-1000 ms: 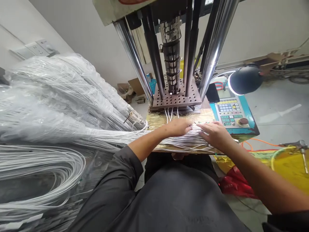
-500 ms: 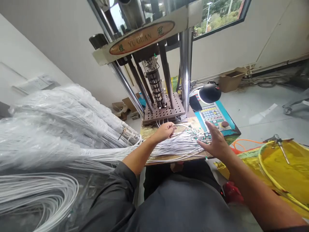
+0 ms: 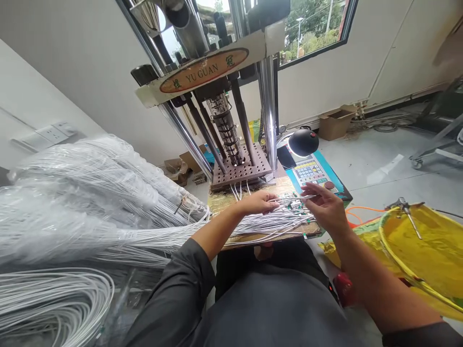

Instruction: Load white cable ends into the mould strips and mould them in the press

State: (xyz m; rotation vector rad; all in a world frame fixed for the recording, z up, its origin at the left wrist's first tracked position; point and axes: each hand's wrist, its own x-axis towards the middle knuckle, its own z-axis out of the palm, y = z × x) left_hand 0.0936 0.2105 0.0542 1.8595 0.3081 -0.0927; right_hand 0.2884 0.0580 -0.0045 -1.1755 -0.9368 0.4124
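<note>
Room: pale wall (image 3: 307, 84), window (image 3: 311, 31) at top, right of centre; desk (image 3: 218, 202) mid-frame.
White wire (image 3: 289, 198): just right of frame centre, strung between the hands, above the green-tipped ends of the cable bundle (image 3: 260, 224).
Wire axis: roughly level, left to right across the frame, rising slightly toward the right; crosswise to the three short wires (image 3: 237, 191) coming out under the drilled plate (image 3: 240, 174).
Nearer hand: neither clearly; left hand (image 3: 258, 202) at one end of the visible span, right hand (image 3: 327, 209) at the other.
Left pose: forearm in from lower left, thumb and fingertips pinched on the wire, pointing right.
Right pose: forearm in from lower right, fingers curled, thumb below, tips pointing left at the wire; can't tell if it grips or just guides.
Press (image 3: 206, 72): upper middle, plate behind the hands.
Control panel (image 3: 311, 171): beyond right hand, lamp (image 3: 304, 142) over it.
Lower left: coiled cables (image 3: 103, 294).
</note>
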